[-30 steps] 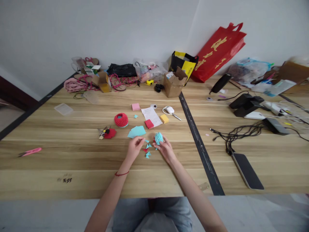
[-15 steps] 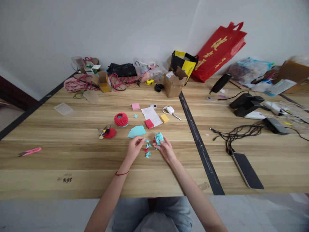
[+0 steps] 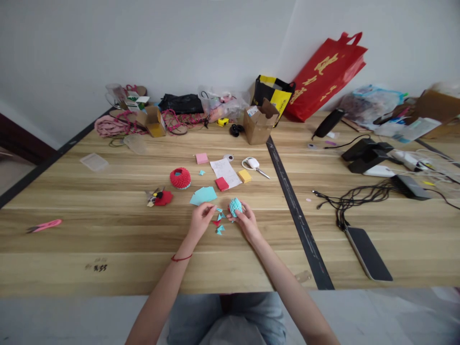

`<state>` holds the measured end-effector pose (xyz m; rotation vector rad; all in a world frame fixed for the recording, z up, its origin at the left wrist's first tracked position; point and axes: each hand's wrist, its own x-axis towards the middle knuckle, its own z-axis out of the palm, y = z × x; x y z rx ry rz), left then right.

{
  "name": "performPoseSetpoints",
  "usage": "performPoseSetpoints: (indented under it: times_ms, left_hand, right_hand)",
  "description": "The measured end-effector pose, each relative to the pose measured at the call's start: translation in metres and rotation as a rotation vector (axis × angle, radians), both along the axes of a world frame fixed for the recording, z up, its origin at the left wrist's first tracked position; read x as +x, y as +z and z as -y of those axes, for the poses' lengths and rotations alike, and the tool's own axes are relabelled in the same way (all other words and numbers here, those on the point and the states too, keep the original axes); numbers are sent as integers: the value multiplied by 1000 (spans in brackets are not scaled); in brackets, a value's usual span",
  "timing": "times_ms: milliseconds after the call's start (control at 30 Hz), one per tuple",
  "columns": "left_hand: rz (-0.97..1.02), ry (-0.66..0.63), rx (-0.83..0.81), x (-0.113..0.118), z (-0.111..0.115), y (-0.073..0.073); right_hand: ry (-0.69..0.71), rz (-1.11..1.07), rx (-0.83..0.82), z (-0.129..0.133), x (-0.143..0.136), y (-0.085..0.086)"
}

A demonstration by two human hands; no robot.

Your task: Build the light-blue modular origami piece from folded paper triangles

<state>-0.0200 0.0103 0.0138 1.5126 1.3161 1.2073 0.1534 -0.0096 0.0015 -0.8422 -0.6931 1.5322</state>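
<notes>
My right hand (image 3: 247,222) is closed around a light-blue folded-paper piece (image 3: 235,206) made of many small interlocked units, with a bit of red at its left side. Pinched in the fingertips of my left hand (image 3: 202,216) is a small blue folded paper triangle (image 3: 218,209). Between the hands, several loose blue paper triangles (image 3: 220,230) and a red one (image 3: 216,223) lie on the table. Just beyond my left hand rest light-blue paper sheets (image 3: 203,195). A round red folded-paper basket shape (image 3: 180,178) stands farther off to the left.
Red (image 3: 222,183), yellow (image 3: 245,176) and pink paper stacks (image 3: 201,158) lie ahead by a written sheet (image 3: 223,170) and white-handled scissors (image 3: 254,165). A pink cutter (image 3: 45,225) is far left. Cables (image 3: 345,201) and a power bank (image 3: 369,254) lie right; boxes and bags line the wall.
My right hand has turned the blue folded-paper piece a little, so it tilts differently and sits slightly more to the left. My left hand has stayed almost still.
</notes>
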Motion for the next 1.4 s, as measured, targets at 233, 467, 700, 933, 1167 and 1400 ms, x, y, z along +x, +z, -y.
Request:
performPoseSetpoints:
  times_ms: [233,467,700,933,1167,1400]
  left_hand:
    - [-8,-4,2,1,0,-1]
    - [-33,-12,26,0,0,-1]
    - [-29,-7,31,0,0,-1]
    - [-20,-4,25,0,0,1]
    - [-24,-9,28,-1,0,-5]
    - [-94,-57,125,0,3,2]
  right_hand:
    - [6,94,44,2,0,0]
    - [6,137,73,2,-2,-2]
    - [11,113,67,1,-2,-4]
    - [-9,99,39,1,-3,-2]
    - [64,-32,-32,-1,1,-2]
    - [146,-112,-46,-2,3,3]
